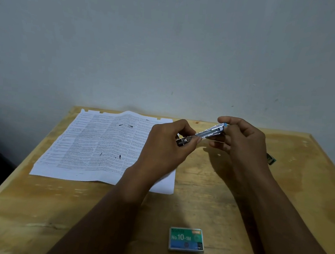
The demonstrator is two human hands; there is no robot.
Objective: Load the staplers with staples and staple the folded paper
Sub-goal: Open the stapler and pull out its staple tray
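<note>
A small metal stapler (208, 133) with a blue end hangs above the table, held between both hands. My left hand (167, 145) pinches its near, lower end with thumb and fingers. My right hand (240, 139) grips its far, upper end, fingers curled round the blue tip. A printed sheet of paper (100, 143), creased down the middle, lies flat on the table's left half, partly under my left forearm. A green and blue staple box (186, 239) marked No.10-1M lies closed near the front edge. A second stapler (271, 158) peeks out behind my right wrist.
The wooden table (299, 189) stands against a plain grey wall (169, 46). Bare wood shows between the staple box and the hands, and on the right side. The table's left edge drops off to a dark floor.
</note>
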